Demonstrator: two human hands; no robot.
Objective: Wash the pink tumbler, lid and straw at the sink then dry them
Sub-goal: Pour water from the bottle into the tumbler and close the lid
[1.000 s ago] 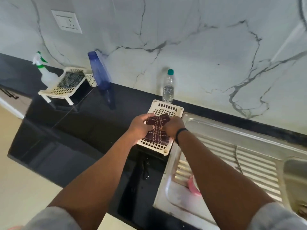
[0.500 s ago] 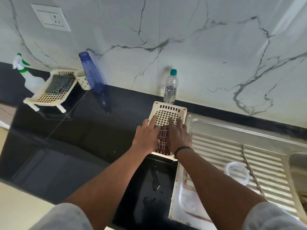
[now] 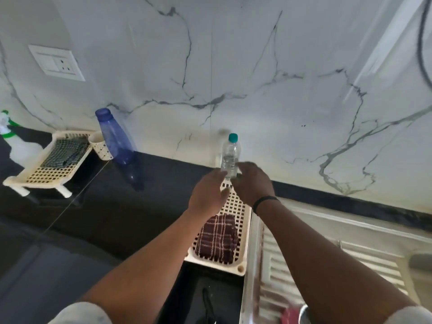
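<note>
Both hands hover over the near tray's [image 3: 243, 220] far end: left hand [image 3: 207, 195] and right hand [image 3: 253, 184] loosely open, holding nothing. One folded cloth [image 3: 218, 237] lies at its near end. Two bottles, two trays. Pink tumbler [image 3: 292, 315] at sink's [image 3: 350, 253] near edge.

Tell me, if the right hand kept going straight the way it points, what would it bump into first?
Probably the small clear water bottle: the right hand reaches toward the wall, and the bottle stands just beyond its fingers. Depth is hard to judge.

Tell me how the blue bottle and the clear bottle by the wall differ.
The blue bottle is tinted dark blue all over with a matching blue top; the clear bottle is see-through with a teal cap. The blue bottle looks taller and wider. Both stand on the black counter against the marble wall.
</note>
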